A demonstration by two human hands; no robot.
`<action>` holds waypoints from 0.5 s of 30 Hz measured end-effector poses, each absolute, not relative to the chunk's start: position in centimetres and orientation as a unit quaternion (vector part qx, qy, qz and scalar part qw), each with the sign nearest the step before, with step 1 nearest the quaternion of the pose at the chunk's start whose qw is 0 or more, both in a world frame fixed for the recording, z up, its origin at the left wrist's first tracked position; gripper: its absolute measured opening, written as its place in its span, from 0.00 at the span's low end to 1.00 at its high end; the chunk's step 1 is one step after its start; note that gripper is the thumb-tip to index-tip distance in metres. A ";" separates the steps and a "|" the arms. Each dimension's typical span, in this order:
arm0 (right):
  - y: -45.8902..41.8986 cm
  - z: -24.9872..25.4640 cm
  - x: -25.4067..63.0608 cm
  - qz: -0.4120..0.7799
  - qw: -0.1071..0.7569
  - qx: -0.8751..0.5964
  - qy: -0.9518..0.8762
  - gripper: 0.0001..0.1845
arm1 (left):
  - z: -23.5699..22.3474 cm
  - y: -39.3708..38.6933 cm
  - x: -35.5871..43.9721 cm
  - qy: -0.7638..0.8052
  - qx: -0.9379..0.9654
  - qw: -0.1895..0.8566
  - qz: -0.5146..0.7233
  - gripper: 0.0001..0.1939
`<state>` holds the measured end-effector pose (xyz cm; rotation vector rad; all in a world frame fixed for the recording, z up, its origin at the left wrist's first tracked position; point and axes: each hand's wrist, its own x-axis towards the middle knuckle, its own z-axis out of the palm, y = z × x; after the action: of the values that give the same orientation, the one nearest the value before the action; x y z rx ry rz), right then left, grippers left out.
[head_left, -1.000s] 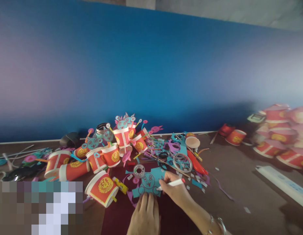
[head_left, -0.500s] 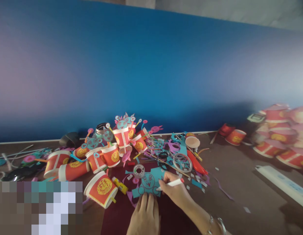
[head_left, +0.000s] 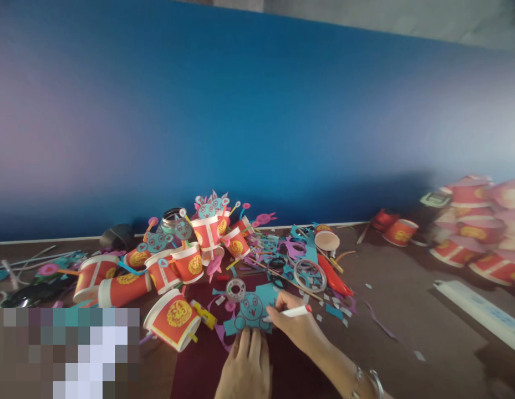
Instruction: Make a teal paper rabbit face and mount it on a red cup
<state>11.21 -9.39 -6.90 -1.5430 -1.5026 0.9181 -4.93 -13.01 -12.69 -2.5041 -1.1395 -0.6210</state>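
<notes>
A piece of blue paper point(head_left: 252, 310) with a cat-like face and circles drawn on it lies on a dark red sheet point(head_left: 194, 366). My left hand point(head_left: 246, 360) rests flat with its fingertips on the paper's lower edge. In my right hand point(head_left: 288, 318) is a white marker point(head_left: 296, 312) with a red end; its tip meets the right side of the drawing. A roll of tape point(head_left: 235, 289) lies just behind the paper, at its upper left. To the left are a yellow glue stick point(head_left: 204, 314) and a tilted red paper cup point(head_left: 173, 318).
Several red paper cups point(head_left: 188, 263) with straws and paper faces crowd the left. Paper scraps point(head_left: 296, 249), a large tape ring point(head_left: 310, 276) and a red tool point(head_left: 334, 276) lie behind my right hand. A white power strip point(head_left: 482, 310) and stacked cups point(head_left: 475, 227) are at right.
My right hand and the marker have shifted slightly left along the drawing. My left hand stays in place on the paper.
</notes>
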 end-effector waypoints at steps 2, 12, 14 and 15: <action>-9.4 -6.8 11.2 0.374 0.387 -0.601 -0.591 0.15 | -12.5 -13.1 -4.9 -0.395 -0.878 0.162 -0.215 0.17; -9.3 -7.4 11.4 0.328 0.375 -0.620 -0.606 0.14 | -12.1 -13.1 -4.8 -0.400 -0.873 0.161 -0.228 0.17; -9.3 -7.5 11.5 0.323 0.374 -0.619 -0.610 0.14 | -12.1 -13.1 -4.8 -0.398 -0.873 0.162 -0.231 0.17; -9.3 -7.6 11.5 0.328 0.374 -0.617 -0.610 0.14 | -12.1 -13.1 -4.8 -0.400 -0.872 0.162 -0.230 0.17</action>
<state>11.49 -9.27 -7.55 -1.5812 -1.5612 0.8395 -4.83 -13.08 -12.11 -2.4904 -1.1416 -0.6564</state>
